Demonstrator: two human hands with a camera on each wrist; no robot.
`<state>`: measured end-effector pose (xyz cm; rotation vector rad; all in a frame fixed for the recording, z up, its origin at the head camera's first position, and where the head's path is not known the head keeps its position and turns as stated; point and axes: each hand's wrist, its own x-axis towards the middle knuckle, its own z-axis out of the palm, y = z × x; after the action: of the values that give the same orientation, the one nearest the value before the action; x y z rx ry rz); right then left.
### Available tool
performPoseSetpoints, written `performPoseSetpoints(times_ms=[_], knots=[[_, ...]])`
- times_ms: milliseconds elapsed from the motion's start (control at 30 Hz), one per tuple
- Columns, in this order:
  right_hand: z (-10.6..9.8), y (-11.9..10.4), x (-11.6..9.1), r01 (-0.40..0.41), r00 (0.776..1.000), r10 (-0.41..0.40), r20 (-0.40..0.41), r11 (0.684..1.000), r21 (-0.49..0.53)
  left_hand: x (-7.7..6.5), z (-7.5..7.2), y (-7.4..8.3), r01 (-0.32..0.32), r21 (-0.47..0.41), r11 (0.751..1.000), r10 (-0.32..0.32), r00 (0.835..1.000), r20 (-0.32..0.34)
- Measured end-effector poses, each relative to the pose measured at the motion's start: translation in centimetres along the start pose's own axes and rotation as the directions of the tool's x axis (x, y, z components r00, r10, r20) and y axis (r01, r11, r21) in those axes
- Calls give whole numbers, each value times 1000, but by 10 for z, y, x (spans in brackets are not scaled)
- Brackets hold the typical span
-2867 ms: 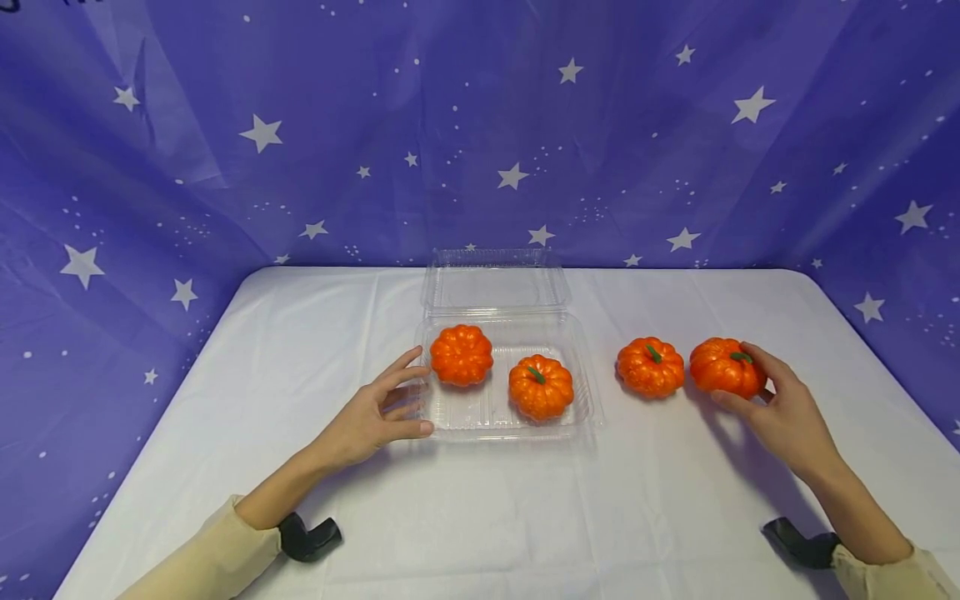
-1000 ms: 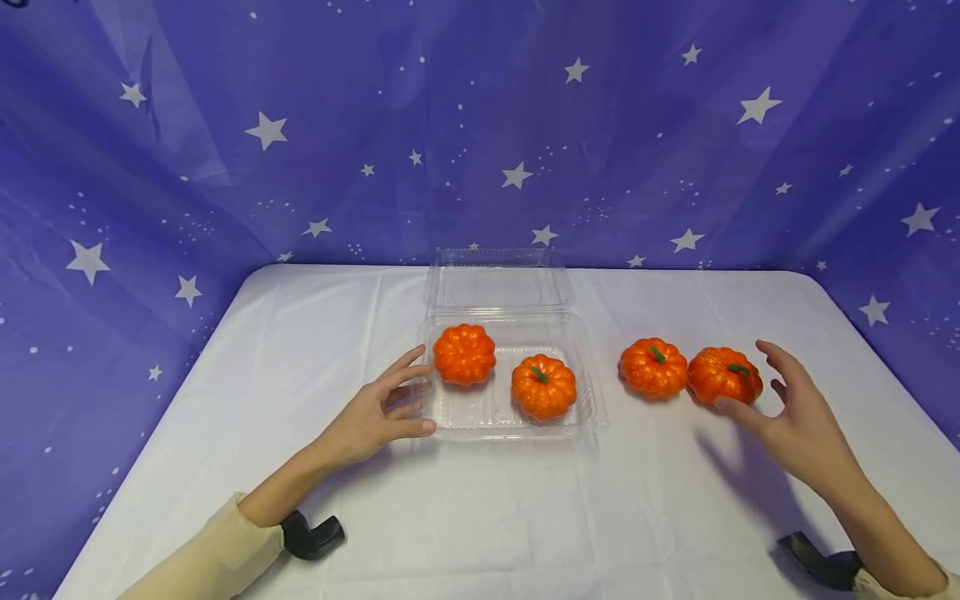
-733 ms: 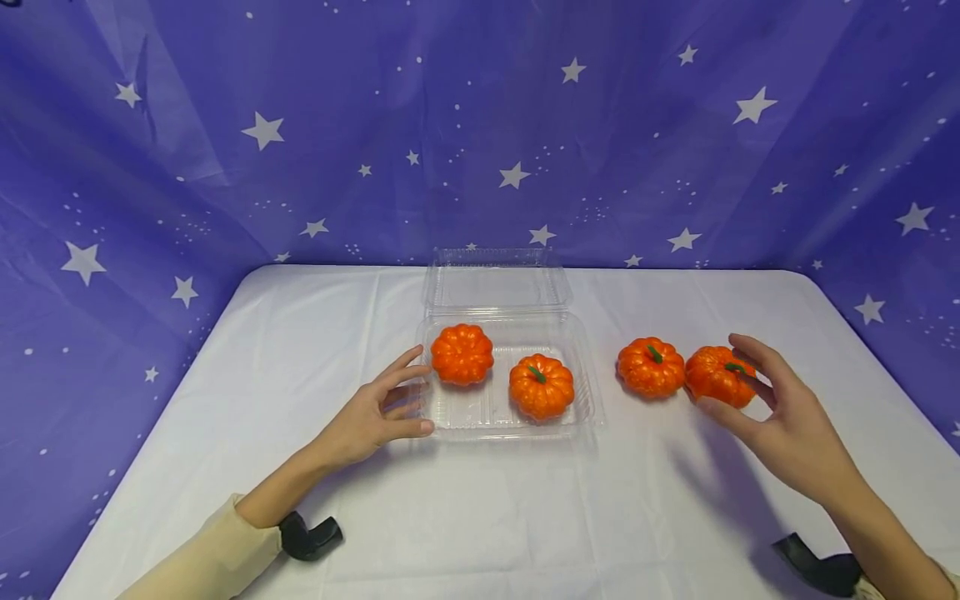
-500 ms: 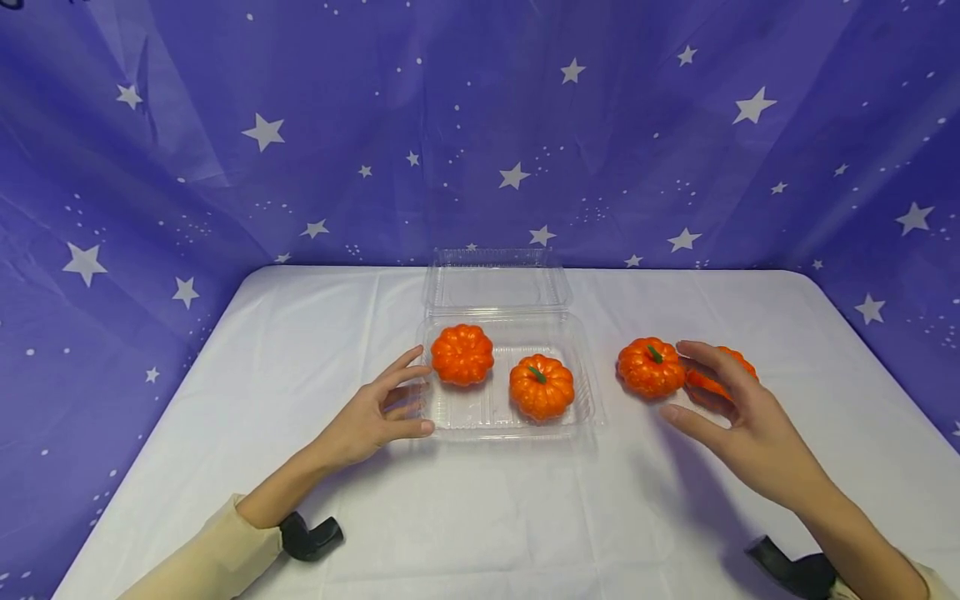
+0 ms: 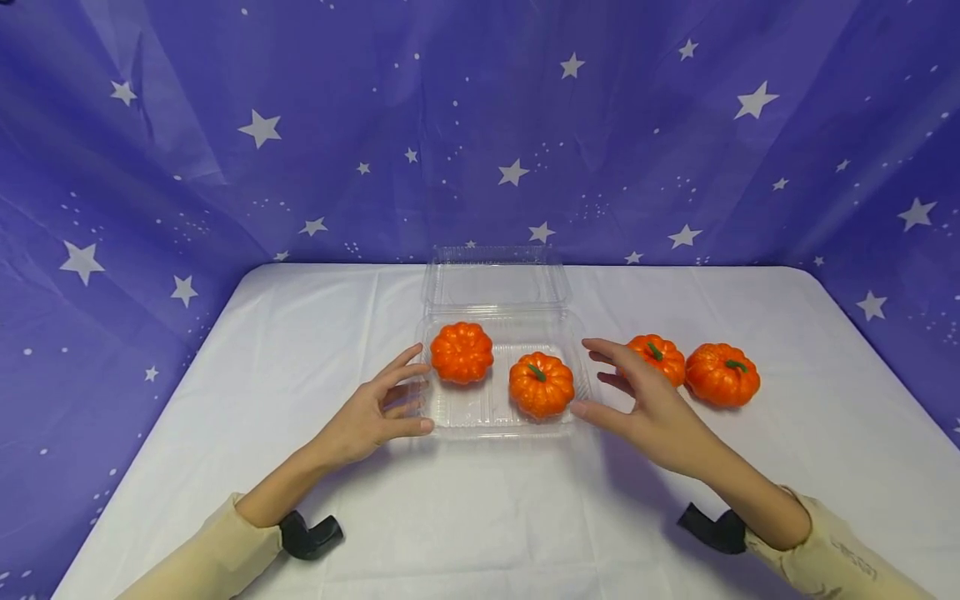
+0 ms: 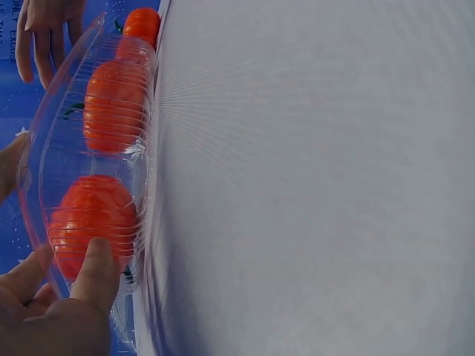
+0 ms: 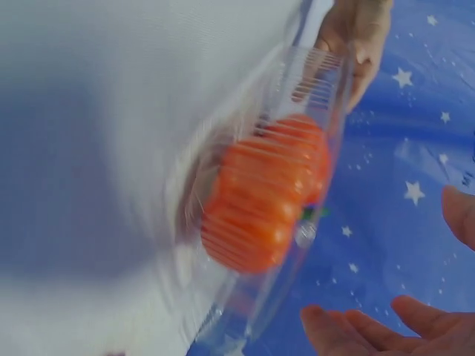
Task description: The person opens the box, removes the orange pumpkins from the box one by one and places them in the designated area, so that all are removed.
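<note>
A clear plastic clamshell container [image 5: 480, 417] lies with its lid [image 5: 498, 287] folded back. Inside its base are two orange toy pumpkins: the left one [image 5: 462, 353] shows no stem, and the right one [image 5: 542, 386] has its green stem up. My left hand [image 5: 367, 423] rests against the container's left side, fingers spread; the left wrist view shows its thumb [image 6: 96, 278] by the clear wall. At the container's right edge is my right hand [image 5: 660, 417], fingers apart and holding nothing. It partly covers a third pumpkin [image 5: 663, 354] on the table.
A fourth pumpkin [image 5: 722, 375] lies at the right, beside the third. White cloth [image 5: 465, 517] covers the table. A purple star-patterned curtain [image 5: 360, 100] stands behind and along both sides. A black wrist mount [image 5: 311, 536] sticks out from each sleeve.
My right hand has let go of the rightmost pumpkin, which now sits beside its neighbour, and has swung left to the container's right edge. My left hand stays put.
</note>
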<state>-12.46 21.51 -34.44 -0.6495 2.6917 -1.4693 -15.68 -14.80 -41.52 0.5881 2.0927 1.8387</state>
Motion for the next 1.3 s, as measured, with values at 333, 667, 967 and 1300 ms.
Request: performPoseSetpoints(times_ms=[333, 667, 967, 1300], knots=[[22, 2, 25, -17, 997, 22, 78, 998, -66, 0, 1, 2, 1, 3, 1000, -1, 1000, 3], [41, 11, 43, -58, 988, 73, 137, 992, -114, 0, 4, 1, -10, -5, 1000, 10, 1000, 7], [49, 10, 46, -34, 987, 70, 142, 969, -244, 0, 3, 2, 7, 6, 1000, -7, 1000, -2], [60, 13, 46, -38, 988, 88, 128, 936, -350, 2, 3, 2, 10, 2, 1000, -10, 1000, -6]])
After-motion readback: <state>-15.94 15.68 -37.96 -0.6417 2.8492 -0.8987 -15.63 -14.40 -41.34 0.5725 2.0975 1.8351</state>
